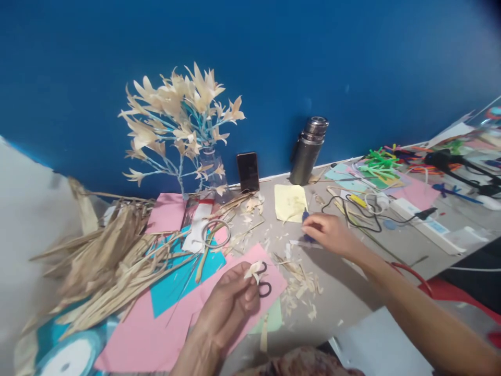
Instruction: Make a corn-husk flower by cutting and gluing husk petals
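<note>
My left hand (238, 287) is closed in a pinch on a small cream corn-husk flower (254, 269), held above pink paper (274, 274). Just behind that flower show the dark looped handles of scissors (265, 289); their blades are hidden. Over the middle right of the table, my right hand (324, 232) has its fingers closed around a dark blue object with a narrow tip (305, 214). Most of the object is covered by the fingers, so its kind is unclear. A yellow paper (287, 202) lies beside its tip.
Dry husks (113, 250) pile up at left near a ribbon spool (70, 355). Husk flowers (195, 94) stand in a clear bottle (211, 167). A phone (248, 172) and a flask (309, 151) stand by the wall. Cables (352, 209) and a power strip (426, 224) lie right.
</note>
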`<state>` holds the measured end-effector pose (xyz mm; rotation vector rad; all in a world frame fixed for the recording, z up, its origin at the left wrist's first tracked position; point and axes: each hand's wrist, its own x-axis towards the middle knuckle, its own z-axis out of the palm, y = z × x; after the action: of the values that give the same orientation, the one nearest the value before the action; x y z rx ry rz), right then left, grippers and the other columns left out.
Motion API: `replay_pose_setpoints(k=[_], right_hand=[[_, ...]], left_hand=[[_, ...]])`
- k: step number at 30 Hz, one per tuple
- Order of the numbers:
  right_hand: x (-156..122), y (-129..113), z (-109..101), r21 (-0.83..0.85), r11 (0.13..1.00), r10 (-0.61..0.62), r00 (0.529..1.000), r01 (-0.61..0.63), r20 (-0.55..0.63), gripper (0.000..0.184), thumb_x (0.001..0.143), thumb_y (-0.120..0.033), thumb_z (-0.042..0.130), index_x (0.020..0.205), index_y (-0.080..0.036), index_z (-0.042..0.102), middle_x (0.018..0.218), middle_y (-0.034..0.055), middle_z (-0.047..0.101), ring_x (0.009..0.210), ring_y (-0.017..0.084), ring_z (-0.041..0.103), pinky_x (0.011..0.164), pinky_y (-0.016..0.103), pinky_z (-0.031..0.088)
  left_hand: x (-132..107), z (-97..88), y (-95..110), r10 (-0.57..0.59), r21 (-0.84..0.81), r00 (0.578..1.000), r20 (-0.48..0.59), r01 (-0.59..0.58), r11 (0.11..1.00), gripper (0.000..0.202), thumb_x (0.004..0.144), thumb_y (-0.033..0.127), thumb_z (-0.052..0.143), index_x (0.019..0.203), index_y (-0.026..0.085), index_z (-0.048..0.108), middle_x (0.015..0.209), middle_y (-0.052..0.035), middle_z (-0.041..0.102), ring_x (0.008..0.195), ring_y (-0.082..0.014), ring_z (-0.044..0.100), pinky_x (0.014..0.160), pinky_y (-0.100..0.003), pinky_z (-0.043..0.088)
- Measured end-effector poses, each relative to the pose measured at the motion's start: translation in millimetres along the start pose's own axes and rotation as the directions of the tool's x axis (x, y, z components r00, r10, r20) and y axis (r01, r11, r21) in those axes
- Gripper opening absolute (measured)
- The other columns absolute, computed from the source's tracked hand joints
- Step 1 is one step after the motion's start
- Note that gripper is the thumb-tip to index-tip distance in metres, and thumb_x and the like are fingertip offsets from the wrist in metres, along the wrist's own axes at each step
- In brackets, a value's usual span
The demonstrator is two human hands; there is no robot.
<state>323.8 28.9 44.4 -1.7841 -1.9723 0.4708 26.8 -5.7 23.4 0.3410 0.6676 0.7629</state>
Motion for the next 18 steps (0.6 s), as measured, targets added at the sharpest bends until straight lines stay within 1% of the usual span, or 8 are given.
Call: replay_pose_setpoints(k=[1,3,6,9,11,15,18], right_hand=[[14,-8,4,-0.066,0.998,-0.021,0.998,0.026,0.064,0.021,0.092,-0.030,0.055,0.085,-0.020,0.071,0.088,0.0040,0.075,0.079,0.018,0.066,0.072,0.026,0.043],[42,-23,15,-0.275,0.959,-0.015,0.984,0.065,0.180,0.021,0.095,-0.026,0.051,0.092,-0.021,0.072,0.098,0.0051,0.074,0.089,0.019,0.067,0.074,0.026,0.042],[77,-40,38,-0.366,0.927,-0.003,0.977,0.084,0.215,0.022,0.094,-0.022,0.050,0.098,-0.019,0.072,0.105,0.0100,0.072,0.095,0.023,0.066,0.074,0.028,0.042],[100,-47,59,-0.398,0.910,-0.018,0.968,0.120,0.250,0.023,0.095,-0.025,0.050,0.105,-0.019,0.070,0.112,0.0131,0.069,0.104,0.026,0.064,0.079,0.030,0.043],[110,-49,67,-0.400,0.905,-0.033,0.963,0.141,0.266,0.023,0.095,-0.028,0.052,0.109,-0.019,0.069,0.116,0.0135,0.066,0.110,0.027,0.061,0.082,0.030,0.043],[119,-46,72,-0.380,0.914,-0.035,0.961,0.142,0.275,0.022,0.094,-0.032,0.055,0.104,-0.020,0.070,0.114,0.0118,0.066,0.105,0.026,0.063,0.080,0.029,0.043],[120,-44,74,-0.337,0.934,-0.029,0.965,0.119,0.259,0.024,0.095,-0.032,0.052,0.099,-0.019,0.072,0.112,0.0113,0.066,0.100,0.025,0.065,0.079,0.029,0.042]], left_hand=[[1,-0.3,0,0.002,-0.001,1.000,0.000,-0.002,1.000,0.020,0.075,0.016,0.079,0.076,0.013,0.060,0.057,0.0025,0.047,0.049,-0.0049,0.035,0.049,-0.018,0.024],[1,-1.6,0,-0.005,-0.010,1.000,0.004,0.006,1.000,0.021,0.074,0.017,0.079,0.075,0.013,0.058,0.057,0.0032,0.046,0.049,-0.0050,0.035,0.049,-0.018,0.024],[1,-5.1,1,-0.014,-0.019,1.000,-0.009,0.013,1.000,0.024,0.073,0.019,0.080,0.075,0.014,0.057,0.054,0.0037,0.045,0.048,-0.0052,0.034,0.050,-0.020,0.023],[0,-8.5,4,-0.005,-0.015,1.000,-0.025,0.005,1.000,0.027,0.073,0.022,0.082,0.074,0.014,0.056,0.053,0.0031,0.047,0.047,-0.0056,0.035,0.050,-0.021,0.021],[0,-10.0,6,0.006,-0.014,1.000,-0.022,-0.006,1.000,0.029,0.072,0.024,0.083,0.075,0.015,0.056,0.052,0.0031,0.047,0.046,-0.0059,0.035,0.050,-0.021,0.019],[-2,-11.8,8,0.002,-0.009,1.000,-0.005,-0.002,1.000,0.030,0.072,0.027,0.082,0.076,0.015,0.055,0.050,0.0037,0.046,0.045,-0.0065,0.035,0.050,-0.023,0.017],[-3,-12.7,7,0.002,0.000,1.000,0.003,-0.002,1.000,0.030,0.074,0.030,0.081,0.076,0.016,0.054,0.049,0.0040,0.045,0.044,-0.0069,0.035,0.050,-0.024,0.017]])
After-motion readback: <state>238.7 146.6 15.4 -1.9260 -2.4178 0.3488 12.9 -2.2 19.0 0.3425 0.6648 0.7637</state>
